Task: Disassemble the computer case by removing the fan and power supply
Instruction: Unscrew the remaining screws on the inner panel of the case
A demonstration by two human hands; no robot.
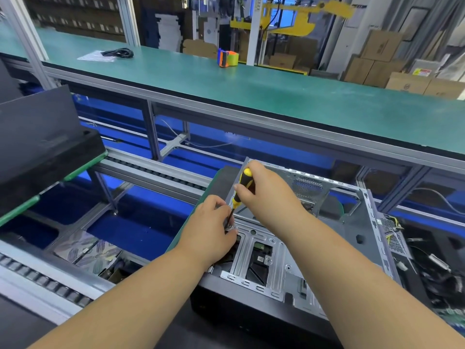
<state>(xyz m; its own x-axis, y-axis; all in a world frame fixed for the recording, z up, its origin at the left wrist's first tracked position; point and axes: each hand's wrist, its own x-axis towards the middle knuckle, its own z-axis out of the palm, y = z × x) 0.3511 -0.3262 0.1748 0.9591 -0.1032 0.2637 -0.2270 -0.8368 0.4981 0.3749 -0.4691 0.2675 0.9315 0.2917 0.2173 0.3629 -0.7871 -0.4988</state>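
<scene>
Two bare hands work at one screw on the computer case (327, 222), which lies open on its side directly beneath them. Left hand (208, 230): fingertips pinch the dark shaft of the screwdriver (242, 187) just above its tip, steadying it on a fastener at the near-left corner of the metal bracket (254, 250). Right hand (264, 187): fingers curl round the yellow-and-black handle, directly above and just right of the left hand. Step in hand, as judged: loosening a bracket screw, an early stage, since dark parts beneath the bracket remain in place. Whether these include the fan cannot be told. The next move probably calls for downward pressure and turning while the shaft is kept upright. To the right of the right hand, loose cables (432, 268) lie outside the case. Beyond both hands runs a green conveyor belt (226, 81) carrying a tape dispenser (227, 59); cardboard boxes (382, 46) stand farther off.
</scene>
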